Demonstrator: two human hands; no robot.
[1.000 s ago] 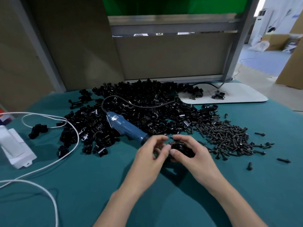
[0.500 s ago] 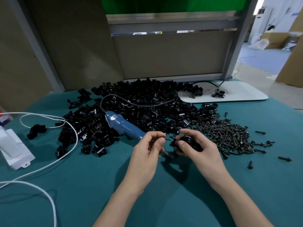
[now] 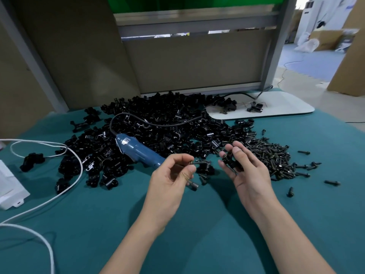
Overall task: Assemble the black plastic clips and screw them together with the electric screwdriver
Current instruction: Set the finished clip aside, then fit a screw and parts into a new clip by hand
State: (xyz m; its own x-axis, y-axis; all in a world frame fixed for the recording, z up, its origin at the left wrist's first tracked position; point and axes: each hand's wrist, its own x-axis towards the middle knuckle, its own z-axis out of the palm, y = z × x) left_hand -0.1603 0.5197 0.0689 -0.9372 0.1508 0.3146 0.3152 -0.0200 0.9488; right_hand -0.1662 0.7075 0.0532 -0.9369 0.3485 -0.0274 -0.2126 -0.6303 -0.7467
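My left hand pinches a small dark screw between thumb and fingertips, just in front of the tip of the blue electric screwdriver, which lies on the teal table. My right hand holds a black plastic clip between thumb and fingers, a short gap to the right of the screw. A large pile of black clips spreads behind both hands. A heap of dark screws lies to the right of my right hand.
A white cable loops across the table's left side beside a white box. A white plate with a few parts sits at the back right. Loose screws lie scattered at the right. A grey partition stands behind the table.
My hands were together on the clip a second ago; they have drawn apart. The left now pinches a screw, and the right has lifted the clip to the right.
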